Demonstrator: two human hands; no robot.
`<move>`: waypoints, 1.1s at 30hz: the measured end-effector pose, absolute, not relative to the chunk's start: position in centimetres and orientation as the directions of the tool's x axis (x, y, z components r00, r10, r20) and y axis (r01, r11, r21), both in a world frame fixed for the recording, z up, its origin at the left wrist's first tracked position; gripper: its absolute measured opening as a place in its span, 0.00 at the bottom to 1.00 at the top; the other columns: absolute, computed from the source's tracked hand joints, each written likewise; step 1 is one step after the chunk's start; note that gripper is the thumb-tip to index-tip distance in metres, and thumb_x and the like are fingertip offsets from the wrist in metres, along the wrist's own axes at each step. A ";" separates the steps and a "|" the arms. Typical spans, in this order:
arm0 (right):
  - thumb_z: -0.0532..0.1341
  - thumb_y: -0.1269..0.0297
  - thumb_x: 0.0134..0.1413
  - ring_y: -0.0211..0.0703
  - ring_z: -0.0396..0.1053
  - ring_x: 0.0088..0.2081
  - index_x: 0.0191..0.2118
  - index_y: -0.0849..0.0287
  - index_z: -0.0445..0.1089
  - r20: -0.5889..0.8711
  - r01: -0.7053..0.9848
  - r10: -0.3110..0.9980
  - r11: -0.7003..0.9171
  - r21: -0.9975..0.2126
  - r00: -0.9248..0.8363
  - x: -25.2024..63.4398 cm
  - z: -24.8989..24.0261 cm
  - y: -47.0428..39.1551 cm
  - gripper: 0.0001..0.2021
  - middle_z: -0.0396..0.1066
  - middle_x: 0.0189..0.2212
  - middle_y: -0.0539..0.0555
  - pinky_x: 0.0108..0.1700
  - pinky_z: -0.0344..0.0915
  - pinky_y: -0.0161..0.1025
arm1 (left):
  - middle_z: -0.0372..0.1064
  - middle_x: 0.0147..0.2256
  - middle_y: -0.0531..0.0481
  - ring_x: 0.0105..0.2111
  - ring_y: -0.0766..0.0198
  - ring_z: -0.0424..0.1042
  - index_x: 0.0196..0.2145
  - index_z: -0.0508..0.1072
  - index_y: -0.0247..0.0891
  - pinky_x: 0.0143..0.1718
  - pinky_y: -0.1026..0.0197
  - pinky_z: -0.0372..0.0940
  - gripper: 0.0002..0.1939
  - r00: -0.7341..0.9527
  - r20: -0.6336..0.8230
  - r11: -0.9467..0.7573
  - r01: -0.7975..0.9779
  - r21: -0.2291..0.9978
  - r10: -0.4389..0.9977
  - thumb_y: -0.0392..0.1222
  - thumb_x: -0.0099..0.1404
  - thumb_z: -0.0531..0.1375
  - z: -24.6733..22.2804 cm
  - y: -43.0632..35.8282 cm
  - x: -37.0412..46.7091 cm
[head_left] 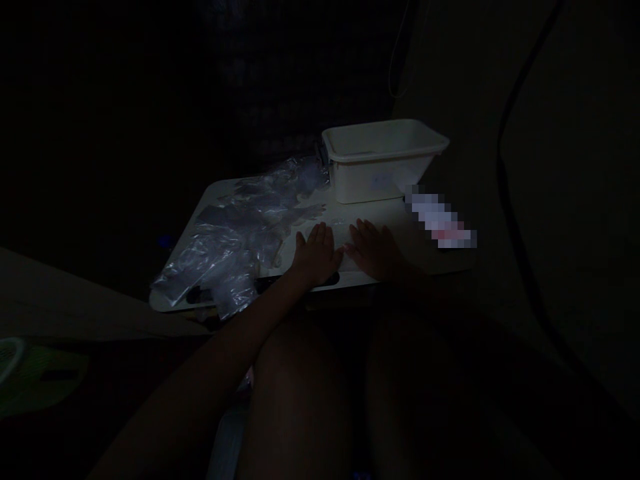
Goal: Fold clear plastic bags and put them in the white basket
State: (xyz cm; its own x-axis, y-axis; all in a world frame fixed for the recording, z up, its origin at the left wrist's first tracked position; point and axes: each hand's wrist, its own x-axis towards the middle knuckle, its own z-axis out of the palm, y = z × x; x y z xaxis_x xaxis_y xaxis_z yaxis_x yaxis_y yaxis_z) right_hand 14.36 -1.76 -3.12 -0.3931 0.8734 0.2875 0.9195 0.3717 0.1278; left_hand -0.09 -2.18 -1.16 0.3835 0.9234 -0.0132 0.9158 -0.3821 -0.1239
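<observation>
Left hand [316, 255] and right hand [374, 250] both lie palm down at the near edge of the worktop [383, 213], fingers extended and slightly spread, thumb sides nearly meeting. Neither grips anything visible; flat palms suggest pressing or smoothing rather than grasping. Could be a thin clear sheet under them, too dark to confirm. Clear plastic pieces [225, 233] sit just left of left hand, spread over that side in an overlapping heap, some hanging past the near edge; bags or gloves, can't tell. Heaped there, they're probably meant to be in easy reach while the middle stays free for the palms. White plastic bin [375, 180] stands upright at the back, right of the heap, mouth up, so likely parked there to be reachable without blocking the hands. Masked-out item [440, 217] is right of the bin's base, beyond right hand; pixelated, no ID. Legs [300, 400] are in front of the near edge, which puts the worktop at lap range.
</observation>
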 end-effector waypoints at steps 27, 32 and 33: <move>0.36 0.53 0.52 0.51 0.48 0.51 0.49 0.66 0.53 0.341 0.912 0.847 0.398 0.101 -0.407 14.5 -3.4 -1.7 0.26 0.51 0.51 0.64 0.46 0.45 0.52 | 0.39 0.55 0.40 0.54 0.58 0.38 0.53 0.45 0.29 0.49 0.51 0.42 0.27 0.367 0.026 -0.365 0.929 -0.068 0.930 0.47 0.61 0.30 -1.0 -2.1 -0.8; 0.36 0.53 0.52 0.51 0.49 0.51 0.49 0.65 0.53 0.340 0.921 0.857 0.378 0.098 -0.388 14.5 -3.5 -1.6 0.26 0.52 0.51 0.64 0.46 0.46 0.52 | 0.40 0.54 0.39 0.54 0.57 0.39 0.53 0.46 0.27 0.50 0.52 0.41 0.27 0.367 0.017 -0.364 0.927 -0.089 0.930 0.47 0.61 0.32 -1.1 -2.1 -1.1; 0.36 0.53 0.52 0.51 0.49 0.51 0.49 0.65 0.53 0.338 0.920 0.857 0.379 0.099 -0.389 14.5 -3.5 -1.6 0.26 0.52 0.51 0.63 0.46 0.46 0.53 | 0.40 0.54 0.39 0.54 0.57 0.39 0.53 0.46 0.27 0.50 0.52 0.41 0.28 0.368 0.013 -0.366 0.926 -0.093 0.930 0.48 0.61 0.32 -1.2 -2.1 -1.1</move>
State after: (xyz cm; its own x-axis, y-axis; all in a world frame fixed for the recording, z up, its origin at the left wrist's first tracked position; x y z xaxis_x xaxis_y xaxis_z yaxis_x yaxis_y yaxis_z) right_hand 14.51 -1.56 -3.46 -0.3890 0.8572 0.3375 0.9202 0.3787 0.0988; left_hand -1.11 -2.14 -1.15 0.3683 0.9296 0.0126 0.9261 -0.3656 -0.0930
